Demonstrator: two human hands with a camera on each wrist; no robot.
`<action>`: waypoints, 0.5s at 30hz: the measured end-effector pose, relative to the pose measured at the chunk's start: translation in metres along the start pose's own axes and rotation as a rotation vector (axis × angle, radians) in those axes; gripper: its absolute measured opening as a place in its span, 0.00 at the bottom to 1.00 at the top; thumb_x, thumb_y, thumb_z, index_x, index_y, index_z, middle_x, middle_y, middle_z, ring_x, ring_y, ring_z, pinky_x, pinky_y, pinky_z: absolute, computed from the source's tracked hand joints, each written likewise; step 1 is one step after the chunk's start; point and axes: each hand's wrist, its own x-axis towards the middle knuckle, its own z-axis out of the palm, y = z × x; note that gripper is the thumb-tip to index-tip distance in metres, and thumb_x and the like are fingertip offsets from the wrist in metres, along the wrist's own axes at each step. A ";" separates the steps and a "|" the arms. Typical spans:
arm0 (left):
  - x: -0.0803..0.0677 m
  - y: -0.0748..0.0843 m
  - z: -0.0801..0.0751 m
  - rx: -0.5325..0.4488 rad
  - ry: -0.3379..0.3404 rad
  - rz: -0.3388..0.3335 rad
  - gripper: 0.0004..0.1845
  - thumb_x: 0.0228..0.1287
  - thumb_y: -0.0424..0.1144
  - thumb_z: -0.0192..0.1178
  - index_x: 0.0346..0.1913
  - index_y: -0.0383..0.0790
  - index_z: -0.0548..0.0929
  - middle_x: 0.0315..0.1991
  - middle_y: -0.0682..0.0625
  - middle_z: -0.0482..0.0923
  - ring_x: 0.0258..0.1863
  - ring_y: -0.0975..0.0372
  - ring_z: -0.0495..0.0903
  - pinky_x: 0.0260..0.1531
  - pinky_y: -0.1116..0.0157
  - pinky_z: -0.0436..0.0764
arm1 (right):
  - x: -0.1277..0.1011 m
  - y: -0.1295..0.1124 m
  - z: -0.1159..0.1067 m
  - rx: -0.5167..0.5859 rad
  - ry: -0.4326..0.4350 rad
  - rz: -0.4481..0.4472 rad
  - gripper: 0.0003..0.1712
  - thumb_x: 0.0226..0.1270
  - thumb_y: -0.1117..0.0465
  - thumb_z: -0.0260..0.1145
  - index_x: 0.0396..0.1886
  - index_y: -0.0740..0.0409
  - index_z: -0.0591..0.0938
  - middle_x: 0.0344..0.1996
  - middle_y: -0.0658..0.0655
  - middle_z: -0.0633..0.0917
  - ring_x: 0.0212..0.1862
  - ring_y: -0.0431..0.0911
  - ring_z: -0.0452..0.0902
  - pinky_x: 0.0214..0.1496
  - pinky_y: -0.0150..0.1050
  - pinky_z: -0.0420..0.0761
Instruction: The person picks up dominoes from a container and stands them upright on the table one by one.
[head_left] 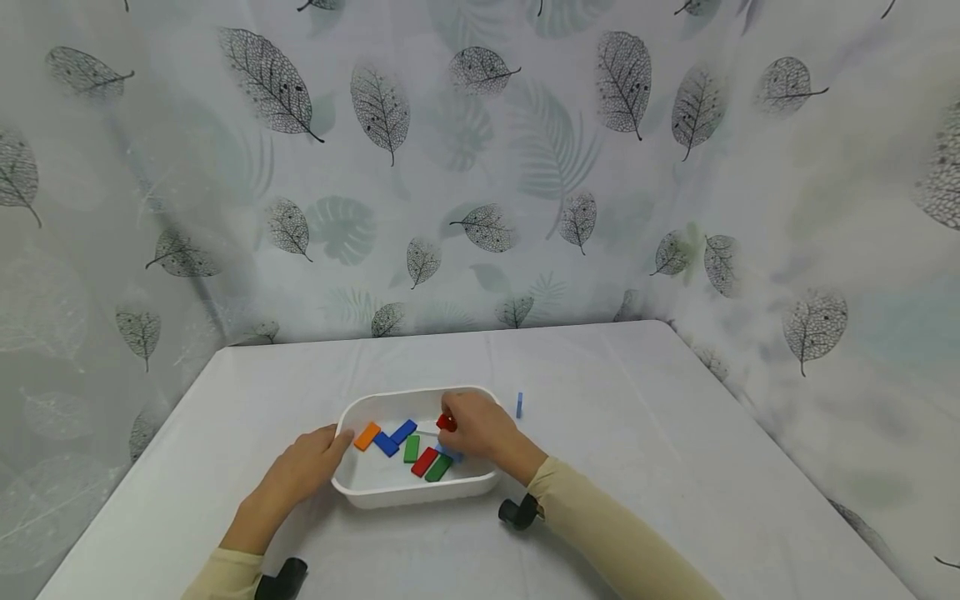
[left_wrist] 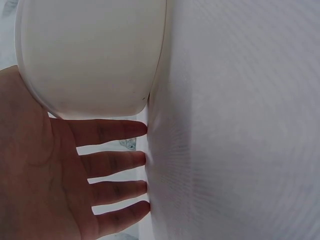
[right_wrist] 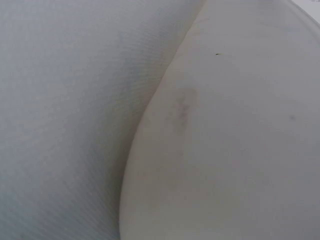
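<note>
A white plastic tray point(head_left: 390, 501) stands on the table, holding several small flat blocks. Among them lie an orange block point(head_left: 367, 436), two blue blocks point(head_left: 403, 431), a green block point(head_left: 412, 448), a red block point(head_left: 424, 462) and a dark green block point(head_left: 438, 467). My right hand point(head_left: 476, 425) reaches over the tray's right side and pinches another red block point(head_left: 446, 422) in its fingertips. At the left end, my left hand point(head_left: 303, 462) rests against the tray, thumb at the rim. In the left wrist view its fingers point(left_wrist: 112, 162) are straight and spread, tips at the tabletop.
A thin light-blue block point(head_left: 519, 405) stands on the white table point(head_left: 637, 400) just beyond the tray's right end. Another light-blue block point(head_left: 450, 453) lies in the tray, partly under my right hand. Leaf-patterned curtains point(head_left: 465, 167) surround the table. The right wrist view shows only the tray's outer wall point(right_wrist: 225, 140) and tablecloth.
</note>
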 end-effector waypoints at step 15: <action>0.000 0.001 -0.001 0.008 -0.009 -0.006 0.34 0.84 0.54 0.44 0.71 0.24 0.71 0.63 0.30 0.77 0.55 0.43 0.79 0.58 0.35 0.74 | -0.004 0.004 -0.006 0.259 0.151 -0.032 0.10 0.65 0.60 0.75 0.43 0.54 0.84 0.33 0.47 0.84 0.36 0.41 0.78 0.38 0.31 0.81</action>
